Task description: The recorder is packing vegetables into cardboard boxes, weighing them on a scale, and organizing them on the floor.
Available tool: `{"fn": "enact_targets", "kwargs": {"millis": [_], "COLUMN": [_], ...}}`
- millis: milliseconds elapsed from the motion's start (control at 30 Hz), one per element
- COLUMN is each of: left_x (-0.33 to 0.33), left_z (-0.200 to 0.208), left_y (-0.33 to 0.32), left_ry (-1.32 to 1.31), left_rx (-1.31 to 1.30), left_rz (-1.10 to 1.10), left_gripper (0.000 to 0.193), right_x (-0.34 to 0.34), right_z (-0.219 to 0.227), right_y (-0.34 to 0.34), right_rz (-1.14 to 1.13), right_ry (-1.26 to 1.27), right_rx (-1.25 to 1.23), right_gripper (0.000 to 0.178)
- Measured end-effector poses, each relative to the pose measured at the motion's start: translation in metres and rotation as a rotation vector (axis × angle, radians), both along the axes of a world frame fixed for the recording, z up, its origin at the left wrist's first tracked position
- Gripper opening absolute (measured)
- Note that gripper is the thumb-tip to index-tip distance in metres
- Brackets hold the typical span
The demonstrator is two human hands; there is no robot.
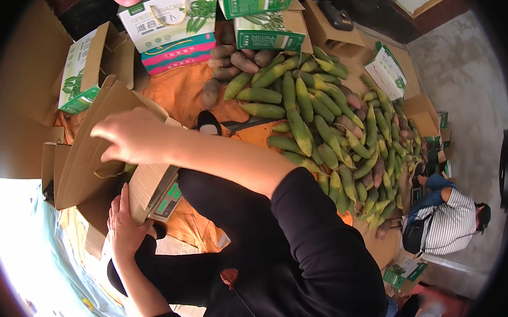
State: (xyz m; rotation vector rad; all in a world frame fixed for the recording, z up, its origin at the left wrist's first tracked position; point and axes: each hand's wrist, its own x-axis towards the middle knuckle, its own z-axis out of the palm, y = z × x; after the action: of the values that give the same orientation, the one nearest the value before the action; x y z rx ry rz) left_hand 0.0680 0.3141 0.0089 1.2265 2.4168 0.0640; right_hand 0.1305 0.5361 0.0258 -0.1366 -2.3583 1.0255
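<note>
The open cardboard box [146, 186] is at our left, with the scale [164, 204] showing at its edge; whether the scale carries it, we cannot tell. Our left hand [127, 228] lies against the box side, but we cannot tell if its grip closes on the cardboard. Our right hand [135, 135] is above the opening, its grip rather wide and seemingly holding nothing. In our judgement, the left palm should support the wall gently, and the right fingers should avoid the tall flap [77, 156].
</note>
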Motion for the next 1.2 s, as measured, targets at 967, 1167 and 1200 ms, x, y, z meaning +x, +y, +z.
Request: {"fn": "enact_targets", "kwargs": {"millis": [967, 1167, 1200], "left_x": [0.006, 0.01, 0.009], "left_z": [-0.015, -0.009, -0.007], "left_y": [0.002, 0.004, 0.005], "left_ry": [-0.094, -0.03, -0.045], "left_rx": [0.092, 0.08, 0.081], "left_rz": [0.058, 0.095, 0.102], "left_gripper": [0.101, 0.104, 0.103], "right_x": [0.397, 0.405, 0.407], "right_z": [-0.348, -0.331, -0.331], "right_y": [-0.036, -0.043, -0.045], "right_rz": [-0.61, -1.092, -1.084], "right_ry": [-1.242, -1.331, -1.329], "right_rx": [-0.461, -0.545, -0.536], "right_gripper": [0.026, 0.055, 0.055]}}
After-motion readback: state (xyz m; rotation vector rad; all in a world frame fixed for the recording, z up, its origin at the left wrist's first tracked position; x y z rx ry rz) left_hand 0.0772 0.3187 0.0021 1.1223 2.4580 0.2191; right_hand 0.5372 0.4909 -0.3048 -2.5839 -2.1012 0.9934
